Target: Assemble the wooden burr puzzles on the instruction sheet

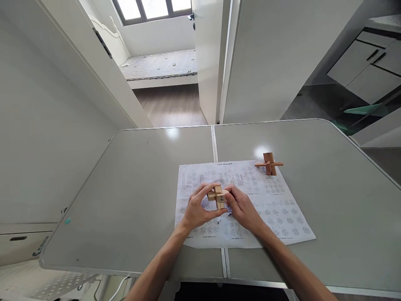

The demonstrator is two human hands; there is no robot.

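Both hands meet over a printed instruction sheet (269, 205) on the grey folding table (138, 184). Between them is a small wooden interlocking puzzle (217, 196), a cross of pale blocks with a dark mark on one face. My left hand (197, 209) grips it from the left with curled fingers. My right hand (241, 207) pinches it from the right. A second wooden cross puzzle (269, 163) stands alone at the sheet's far right corner, out of reach of both hands.
The table has a seam down its middle and rounded far corners. Behind it are white wall panels, an open doorway to a room with a wood floor and a window seat, and grey cabinets at the far right.
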